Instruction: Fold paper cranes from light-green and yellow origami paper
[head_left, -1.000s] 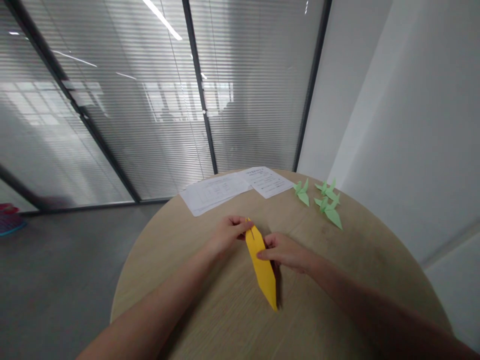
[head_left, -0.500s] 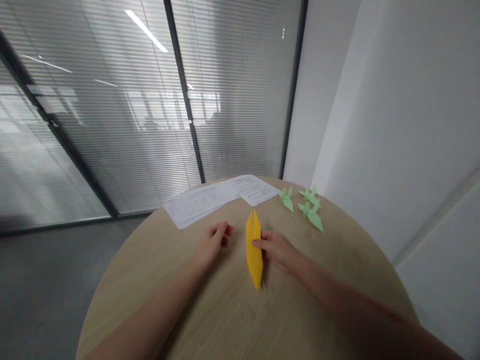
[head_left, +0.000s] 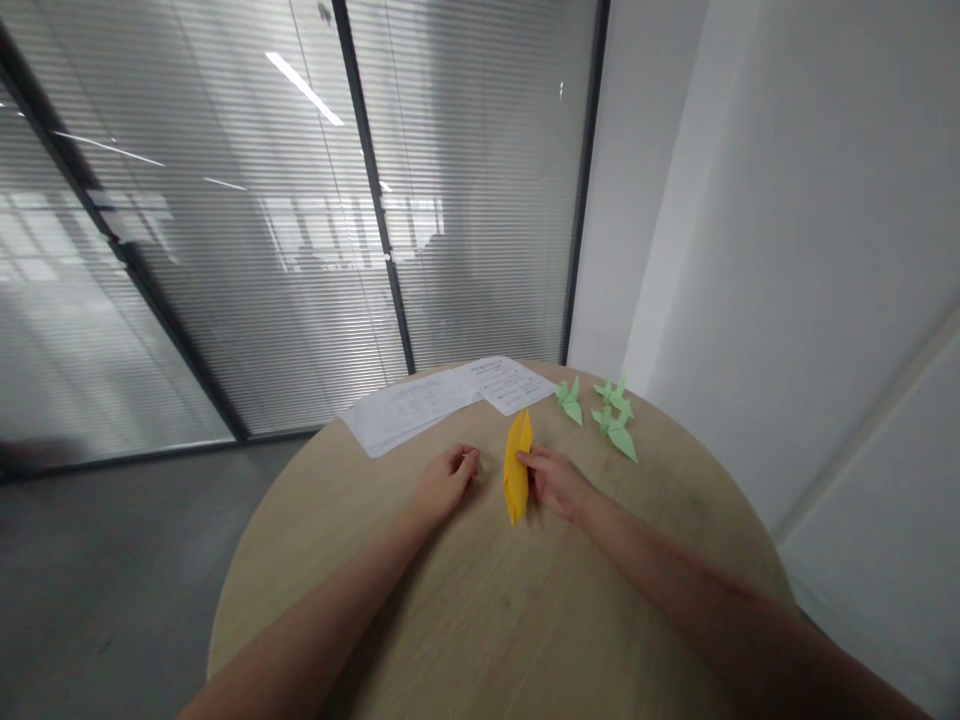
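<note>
A long, narrow piece of folded yellow paper (head_left: 516, 470) stands out from my right hand (head_left: 553, 482). That hand is closed on its right side, thumb in front and fingers mostly hidden behind. The paper is pointed at the top, and its lower end shows separate tips. Just left of the paper, apart from it, is my left hand (head_left: 448, 480). Its fingers are curled in toward the thumb, and nothing shows in them. Both hands are low over the round wooden table (head_left: 465, 620).
Three light green paper cranes (head_left: 619, 436) sit at the table's back right. Overlapping printed sheets (head_left: 405, 408) lie along the far edge. Behind the table rises a glass partition (head_left: 480, 230) with blinds, and a white wall (head_left: 810, 260) stands to the right.
My left hand has let go of the top of the yellow paper and drawn back to the left. My right hand has kept hold and turned the paper more upright. The view has shifted.
</note>
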